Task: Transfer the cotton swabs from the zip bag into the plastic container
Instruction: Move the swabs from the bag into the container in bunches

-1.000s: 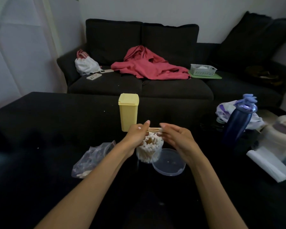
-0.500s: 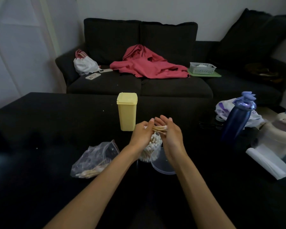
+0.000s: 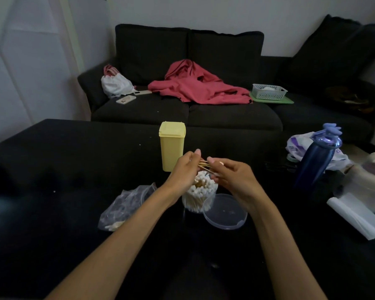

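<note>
While our left hand and right hand pinch a small bundle of cotton swabs between fingertips, we hold it just above the swab-filled plastic container. Zip bag lies left; clear lid right, on the black table.

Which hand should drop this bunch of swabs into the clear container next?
Probably the right hand: it pinches the swab bunch directly above the open plastic container. The left hand holds the bunch's other end, nearer the zip bag.
</note>
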Tool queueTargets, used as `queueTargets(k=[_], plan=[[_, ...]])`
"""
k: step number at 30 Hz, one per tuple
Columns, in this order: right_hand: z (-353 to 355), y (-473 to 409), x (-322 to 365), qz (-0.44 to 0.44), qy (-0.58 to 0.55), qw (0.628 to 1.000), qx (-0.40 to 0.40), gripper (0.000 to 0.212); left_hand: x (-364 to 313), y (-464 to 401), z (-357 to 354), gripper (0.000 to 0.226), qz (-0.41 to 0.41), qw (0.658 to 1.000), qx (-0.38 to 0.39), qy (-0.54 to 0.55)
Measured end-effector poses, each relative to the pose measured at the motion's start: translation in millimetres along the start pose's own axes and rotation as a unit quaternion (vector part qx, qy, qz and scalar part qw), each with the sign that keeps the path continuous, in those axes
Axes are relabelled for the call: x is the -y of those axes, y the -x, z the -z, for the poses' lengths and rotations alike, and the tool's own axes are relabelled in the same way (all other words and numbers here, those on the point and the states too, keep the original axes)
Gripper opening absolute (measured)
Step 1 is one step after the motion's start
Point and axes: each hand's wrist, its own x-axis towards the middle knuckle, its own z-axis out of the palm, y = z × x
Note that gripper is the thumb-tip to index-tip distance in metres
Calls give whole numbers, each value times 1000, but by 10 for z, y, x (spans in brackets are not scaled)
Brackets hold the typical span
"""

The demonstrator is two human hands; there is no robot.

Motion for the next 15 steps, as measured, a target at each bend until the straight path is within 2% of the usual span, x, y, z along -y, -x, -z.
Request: queueTargets(k=[4,8,12,15], plan=[[25,26,66,-73,-90,992,42,39,18,36,35,38,-30,999,27,5],[37,48,105,-82,-109,988,80,51,70,50,54,38,-73,996,34,34],[-14,26,77,-49,-59,995,63,24,98,8,65,35,-85,996,-4,22],[-53,1,37,-44,-55,997,18,14,144,-36,49,38,-90,994,-54,-27]])
